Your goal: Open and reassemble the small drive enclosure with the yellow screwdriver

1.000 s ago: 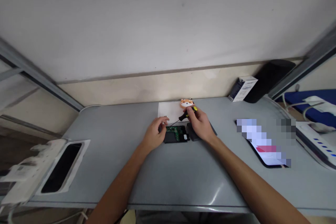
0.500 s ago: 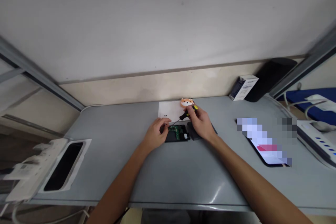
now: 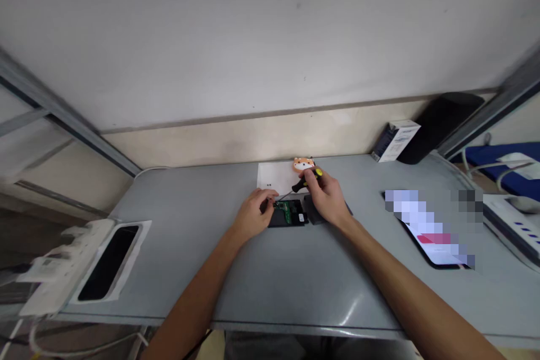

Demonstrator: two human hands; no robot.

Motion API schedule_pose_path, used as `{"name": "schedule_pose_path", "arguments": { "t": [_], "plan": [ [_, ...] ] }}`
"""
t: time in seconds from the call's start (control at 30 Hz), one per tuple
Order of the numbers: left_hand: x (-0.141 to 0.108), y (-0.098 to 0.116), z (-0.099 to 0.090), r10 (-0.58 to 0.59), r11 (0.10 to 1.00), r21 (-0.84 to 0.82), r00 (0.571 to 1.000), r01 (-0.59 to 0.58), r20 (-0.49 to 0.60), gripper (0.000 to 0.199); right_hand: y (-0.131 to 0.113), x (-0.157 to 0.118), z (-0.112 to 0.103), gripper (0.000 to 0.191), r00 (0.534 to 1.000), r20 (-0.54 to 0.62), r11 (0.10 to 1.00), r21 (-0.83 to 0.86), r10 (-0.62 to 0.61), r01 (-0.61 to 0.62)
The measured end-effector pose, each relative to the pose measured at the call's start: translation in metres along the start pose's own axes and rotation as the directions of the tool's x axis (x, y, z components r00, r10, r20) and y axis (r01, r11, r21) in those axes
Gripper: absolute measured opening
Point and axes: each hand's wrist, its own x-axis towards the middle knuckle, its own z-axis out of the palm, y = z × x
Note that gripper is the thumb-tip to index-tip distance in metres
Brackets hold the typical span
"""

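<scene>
My right hand (image 3: pixel 327 194) is wrapped round a black and yellow screwdriver (image 3: pixel 301 183), whose thin shaft slants down left to a green circuit board (image 3: pixel 287 211). The board sits in a flat black casing (image 3: pixel 278 219). My left hand (image 3: pixel 255 214) is at the casing's left end, thumb and fingers pinched near the screwdriver's tip; anything between them is too small to make out. Partly under my right hand lies a dark flat cover (image 3: pixel 314 215). Behind the casing is a white paper (image 3: pixel 274 173) with small dark specks on it.
An orange and white animal-face item (image 3: pixel 303 165) sits by the paper. A lit phone (image 3: pixel 426 230) lies at right, near a white box (image 3: pixel 395 140) and a black cylinder (image 3: pixel 441 126). At left are a dark phone (image 3: pixel 108 263) and a white power strip (image 3: pixel 70 264).
The whole view has shifted slightly, moving the scene a little to the right. Both hands and the screwdriver keep nearly the same places over the board.
</scene>
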Motion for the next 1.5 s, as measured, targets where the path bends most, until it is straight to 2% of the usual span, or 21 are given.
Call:
{"name": "schedule_pose_path", "arguments": {
  "t": [0.23, 0.47, 0.7, 0.9, 1.1, 1.33, 1.5],
  "plan": [
    [-0.0008, 0.0013, -0.0005, -0.004, 1.0, -0.012, 1.0, 0.004, -0.012, 0.027, -0.0069, -0.0042, 0.0004, 0.049, 0.999, 0.015, 0.999, -0.042, -0.03, 0.031],
    [-0.0007, 0.0025, -0.0016, -0.029, 0.998, -0.055, 0.999, 0.027, -0.044, 0.033, -0.0024, -0.001, 0.0006, 0.05, 0.998, -0.054, 0.995, 0.088, -0.033, 0.038],
    [0.0007, -0.0004, -0.0006, -0.025, 0.992, -0.123, 0.997, 0.015, -0.079, 0.018, -0.0022, -0.0004, 0.0, 0.051, 0.999, -0.051, 0.994, 0.107, -0.006, 0.012],
    [0.0014, -0.0012, 0.0002, -0.052, 0.991, -0.129, 0.996, 0.042, -0.079, 0.015, -0.0017, 0.0003, 0.0002, 0.052, 0.998, -0.061, 0.993, 0.115, -0.005, 0.012],
    [0.0013, -0.0008, -0.0005, -0.076, 0.989, -0.129, 0.995, 0.068, -0.061, 0.018, -0.0013, 0.0007, 0.0006, 0.051, 0.998, -0.059, 0.996, 0.09, 0.012, -0.007],
    [-0.0022, -0.0016, -0.003, -0.078, 0.994, -0.082, 0.996, 0.074, -0.053, 0.042, -0.0006, -0.0011, 0.0012, 0.049, 1.0, -0.005, 0.999, 0.041, 0.024, -0.024],
    [-0.0022, -0.0011, -0.0026, -0.037, 0.997, -0.074, 0.999, 0.034, -0.038, 0.04, 0.0023, -0.0018, 0.0015, 0.052, 1.0, 0.011, 1.0, 0.013, 0.015, -0.015]
  ]
}}
